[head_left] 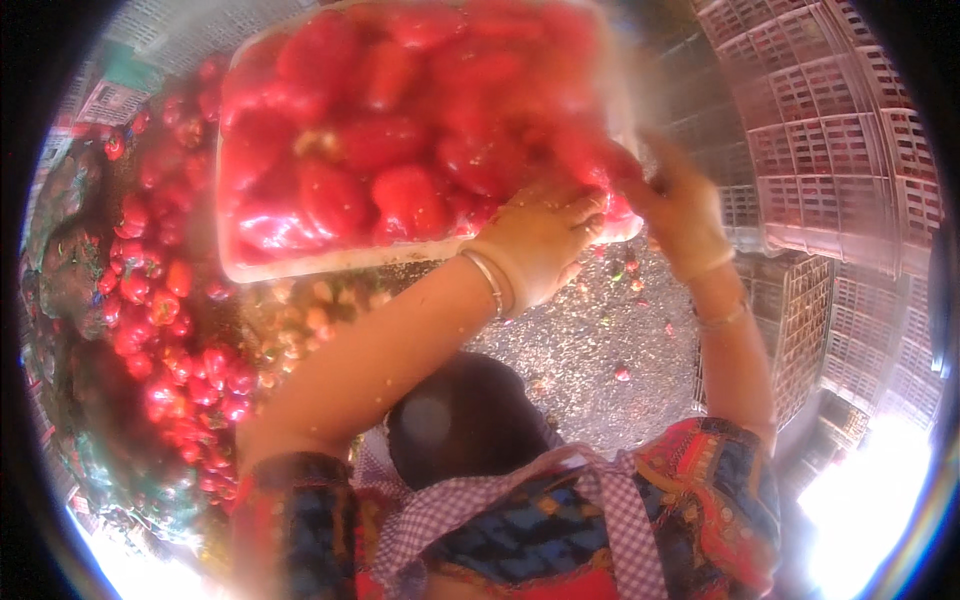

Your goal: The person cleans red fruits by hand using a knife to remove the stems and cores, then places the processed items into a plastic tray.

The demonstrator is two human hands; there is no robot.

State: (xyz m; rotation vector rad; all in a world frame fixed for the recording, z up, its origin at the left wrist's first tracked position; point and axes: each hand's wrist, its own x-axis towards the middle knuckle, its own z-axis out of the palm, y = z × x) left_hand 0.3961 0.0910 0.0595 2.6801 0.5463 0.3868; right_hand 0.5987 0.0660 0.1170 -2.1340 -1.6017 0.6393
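A pale plastic crate (337, 264) full of glossy red bell peppers (409, 202) is in front of me, its far part hazy. My left hand (544, 232), in a thin pale glove with a metal bangle at the wrist, lies over peppers by the crate's near right corner. Its fingers are bent, and I cannot tell whether they grip one. Beside the right rim my right hand (686, 210), also gloved, reaches towards the same corner. Its blurred fingertips are close to a red pepper, and whether they hold it is unclear.
A large heap of red bell peppers (135, 285) spreads along the left, next to dark green mesh sacks (71, 270). Tall stacks of slatted plastic crates (810, 112) stand at the right, with another crate (799, 337) below. Scraps litter the gritty floor (600, 352).
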